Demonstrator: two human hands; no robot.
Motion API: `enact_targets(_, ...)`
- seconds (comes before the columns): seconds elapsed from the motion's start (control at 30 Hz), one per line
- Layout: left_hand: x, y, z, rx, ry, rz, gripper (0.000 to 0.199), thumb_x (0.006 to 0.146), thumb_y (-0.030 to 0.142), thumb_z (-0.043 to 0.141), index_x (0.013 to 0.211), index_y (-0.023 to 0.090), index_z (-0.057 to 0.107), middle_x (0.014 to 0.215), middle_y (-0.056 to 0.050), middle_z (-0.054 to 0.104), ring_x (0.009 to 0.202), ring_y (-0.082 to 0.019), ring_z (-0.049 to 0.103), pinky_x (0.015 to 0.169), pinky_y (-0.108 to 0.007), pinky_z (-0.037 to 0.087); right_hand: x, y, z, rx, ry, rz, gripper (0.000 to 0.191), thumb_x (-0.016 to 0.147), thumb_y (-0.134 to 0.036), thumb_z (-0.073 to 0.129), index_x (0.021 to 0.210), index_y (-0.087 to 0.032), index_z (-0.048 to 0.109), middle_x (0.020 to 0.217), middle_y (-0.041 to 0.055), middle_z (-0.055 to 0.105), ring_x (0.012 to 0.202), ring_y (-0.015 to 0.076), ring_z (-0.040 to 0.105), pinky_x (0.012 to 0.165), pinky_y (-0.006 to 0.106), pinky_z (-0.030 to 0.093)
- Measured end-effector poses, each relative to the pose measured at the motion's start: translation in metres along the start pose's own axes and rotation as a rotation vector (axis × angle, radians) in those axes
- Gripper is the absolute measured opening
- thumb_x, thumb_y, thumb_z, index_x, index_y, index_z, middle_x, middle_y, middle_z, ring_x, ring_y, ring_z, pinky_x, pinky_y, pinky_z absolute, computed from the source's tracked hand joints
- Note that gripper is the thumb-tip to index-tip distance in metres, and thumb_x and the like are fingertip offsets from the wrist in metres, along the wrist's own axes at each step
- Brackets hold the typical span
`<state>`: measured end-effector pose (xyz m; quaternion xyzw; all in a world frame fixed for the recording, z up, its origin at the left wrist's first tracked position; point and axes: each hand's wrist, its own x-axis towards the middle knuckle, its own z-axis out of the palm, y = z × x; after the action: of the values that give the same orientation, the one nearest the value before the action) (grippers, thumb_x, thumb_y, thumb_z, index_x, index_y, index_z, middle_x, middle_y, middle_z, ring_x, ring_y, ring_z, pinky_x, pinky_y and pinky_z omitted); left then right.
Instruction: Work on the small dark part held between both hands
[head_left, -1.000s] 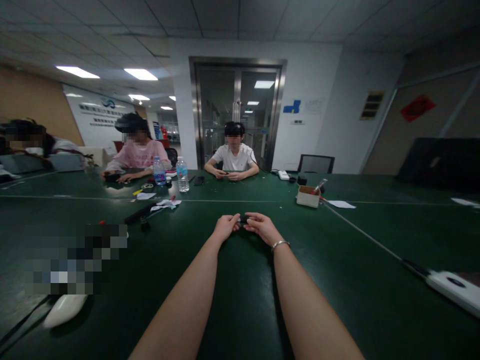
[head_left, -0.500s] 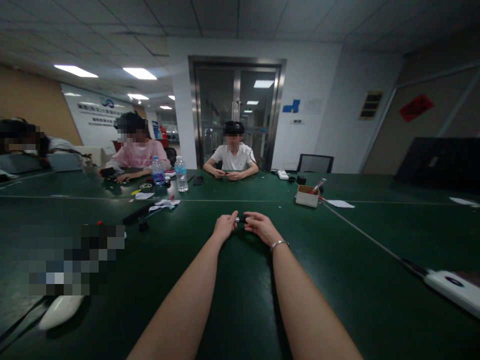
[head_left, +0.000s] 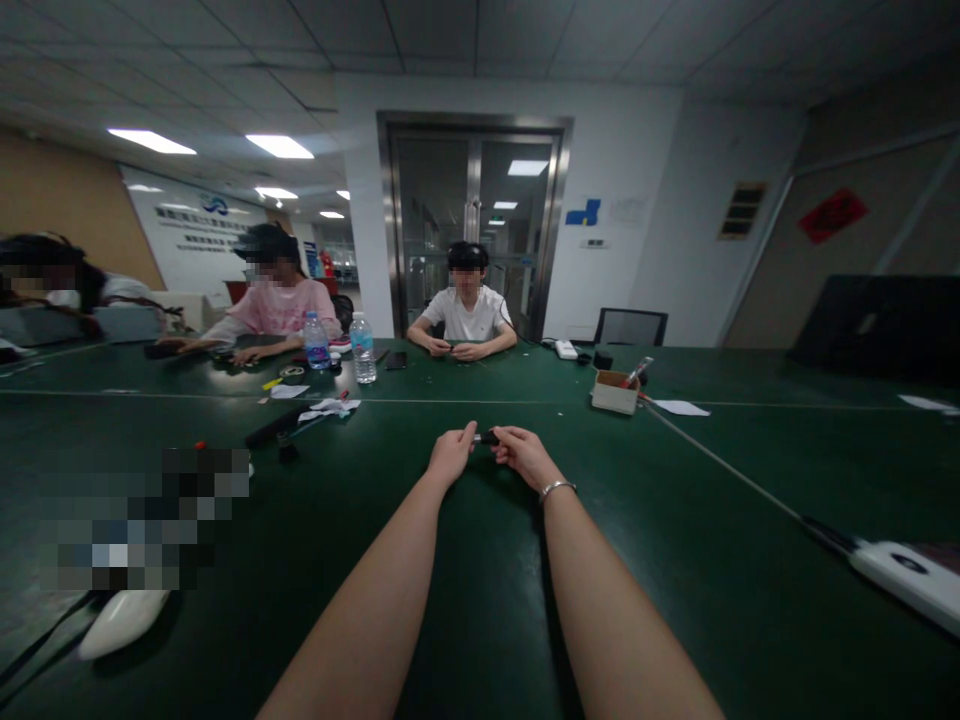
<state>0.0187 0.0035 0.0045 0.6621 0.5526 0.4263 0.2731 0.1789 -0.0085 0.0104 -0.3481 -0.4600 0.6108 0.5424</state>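
A small dark object with a silvery part (head_left: 486, 438) spans the gap between my two hands, just above the green table (head_left: 487, 560). My left hand (head_left: 452, 453) is closed on its silvery end, thumb on top. At the dark end, my right hand (head_left: 525, 456) pinches it between thumb and fingertips. What kind of object it is I cannot make out; the fingers cover much of it. A silvery bracelet (head_left: 557, 490) circles my right wrist.
A small box (head_left: 615, 392) with a pen-like item stands ahead on the right. A white power strip (head_left: 911, 580) lies at the right edge, its cable crossing the table. Two water bottles (head_left: 363, 348) stand left of centre. Across the table a person (head_left: 469, 315) sits; others sit at left.
My right hand's fingers have drawn closer together on the dark end and shifted slightly. My left hand stays almost still. The person in pink has reached an arm out to the left.
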Motion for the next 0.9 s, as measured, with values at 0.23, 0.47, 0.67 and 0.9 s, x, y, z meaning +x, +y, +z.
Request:
enact_targets(0.23,0.001,-0.001,0.001,-0.065,0.003,0.003,0.055,0.081,0.062,0.033,0.064,0.017,0.057,0.056,-0.001,0.052,0.053,-0.013,0.045,0.052,-0.025,0.03,0.001,0.0,0.001,-0.029,0.022,-0.004,0.029,0.064,-0.034,0.076,0.076,-0.011,0.061,0.055,0.0005,0.058,0.045,0.006,0.049,0.042,0.017,0.042)
enact_targets(0.47,0.004,-0.007,0.003,-0.15,-0.033,-0.045,0.052,0.081,0.061,0.037,0.074,0.015,0.06,0.064,-0.002,0.056,0.056,-0.013,0.049,0.051,-0.023,0.033,0.003,0.002,-0.001,-0.028,0.042,-0.015,0.032,0.063,-0.036,0.077,0.076,-0.012,0.061,0.057,0.0009,0.058,0.046,0.0065,0.05,0.043,0.018,0.043)
enact_targets(0.67,0.005,-0.01,0.005,-0.14,-0.034,0.016,0.047,0.08,0.058,0.04,0.074,0.015,0.06,0.064,-0.001,0.056,0.057,-0.012,0.05,0.05,-0.021,0.035,0.004,0.003,-0.001,-0.003,0.06,-0.005,0.032,0.062,-0.036,0.077,0.075,-0.012,0.061,0.056,0.0006,0.057,0.046,0.0061,0.049,0.044,0.018,0.043)
enact_targets(0.9,0.006,-0.012,0.004,-0.183,-0.064,0.005,0.04,0.078,0.053,0.049,0.078,0.015,0.061,0.067,-0.001,0.058,0.056,-0.011,0.05,0.047,-0.02,0.037,0.004,0.003,0.0,0.0,0.062,-0.002,0.033,0.06,-0.037,0.078,0.072,-0.012,0.06,0.054,-0.0001,0.057,0.045,0.0061,0.049,0.042,0.018,0.042)
